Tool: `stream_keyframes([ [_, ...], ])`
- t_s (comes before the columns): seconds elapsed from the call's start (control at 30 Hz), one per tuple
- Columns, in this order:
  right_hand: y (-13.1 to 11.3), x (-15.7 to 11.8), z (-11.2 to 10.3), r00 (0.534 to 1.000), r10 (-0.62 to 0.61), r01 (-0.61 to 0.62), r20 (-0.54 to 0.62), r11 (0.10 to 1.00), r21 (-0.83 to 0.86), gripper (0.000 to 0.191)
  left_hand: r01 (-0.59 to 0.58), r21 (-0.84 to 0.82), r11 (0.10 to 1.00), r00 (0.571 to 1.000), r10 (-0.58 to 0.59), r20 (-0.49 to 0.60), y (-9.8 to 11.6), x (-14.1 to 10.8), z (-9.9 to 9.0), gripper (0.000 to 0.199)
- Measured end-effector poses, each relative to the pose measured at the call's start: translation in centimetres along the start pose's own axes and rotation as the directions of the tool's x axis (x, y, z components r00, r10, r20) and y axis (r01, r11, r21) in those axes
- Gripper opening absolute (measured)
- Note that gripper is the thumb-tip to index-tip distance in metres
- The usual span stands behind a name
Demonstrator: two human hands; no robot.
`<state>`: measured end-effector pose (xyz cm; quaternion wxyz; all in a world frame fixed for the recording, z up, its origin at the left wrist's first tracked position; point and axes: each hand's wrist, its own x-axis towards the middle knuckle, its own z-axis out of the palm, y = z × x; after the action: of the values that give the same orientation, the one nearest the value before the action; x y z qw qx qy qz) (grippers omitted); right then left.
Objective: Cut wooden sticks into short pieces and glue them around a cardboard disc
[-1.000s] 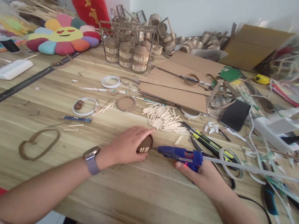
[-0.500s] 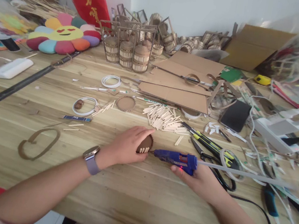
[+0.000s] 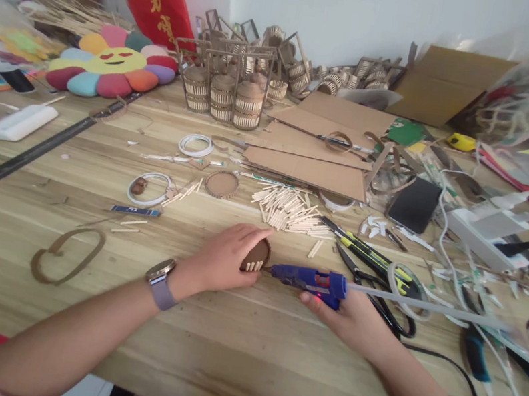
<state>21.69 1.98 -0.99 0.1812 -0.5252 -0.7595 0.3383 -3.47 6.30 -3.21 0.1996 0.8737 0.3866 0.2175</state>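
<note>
My left hand (image 3: 227, 256), with a watch on its wrist, is closed around a small round brown cardboard piece (image 3: 260, 251). Several short pale sticks (image 3: 254, 266) stand in a row along the near edge of that piece. In my right hand (image 3: 343, 316) is a blue hot glue gun (image 3: 309, 280), a long white glue stick (image 3: 409, 302) jutting from its back and a red light lit on it. The gun's nozzle points left and lies at the edge of the round piece, by the sticks; whether it touches cannot be made out. Beyond my hands lies a pile of pale sticks (image 3: 286, 208).
A second brown disc (image 3: 222, 183) and white tape rolls (image 3: 149, 188) lie beyond my left hand. Scissors (image 3: 352, 267), a utility knife (image 3: 367, 252), a phone (image 3: 414, 203) and a power strip (image 3: 488, 239) with cables crowd the right. Finished little baskets (image 3: 223, 96) stand at the back.
Almost nothing differs. The glue gun and my right hand sit very slightly further left, and the whole view has shifted a little.
</note>
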Motion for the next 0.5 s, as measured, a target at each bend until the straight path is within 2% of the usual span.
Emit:
stream_keyframes([
  [0.37, -0.06, -0.01, 0.14, 1.000, 0.010, -0.009, 0.016, 1.000, -0.015, 0.043, -0.001, 0.000, 1.000, 1.000, 0.001, 0.000, -0.02, 0.02, 0.09, 0.068],
  [0.5, -0.33, 0.13, 0.04, 0.999, 0.020, -0.017, -0.049, 0.998, 0.056, 0.041, -0.014, -0.008, 1.000, 1.000, 0.014, -0.004, -0.24, -0.05, 0.25, 0.070],
])
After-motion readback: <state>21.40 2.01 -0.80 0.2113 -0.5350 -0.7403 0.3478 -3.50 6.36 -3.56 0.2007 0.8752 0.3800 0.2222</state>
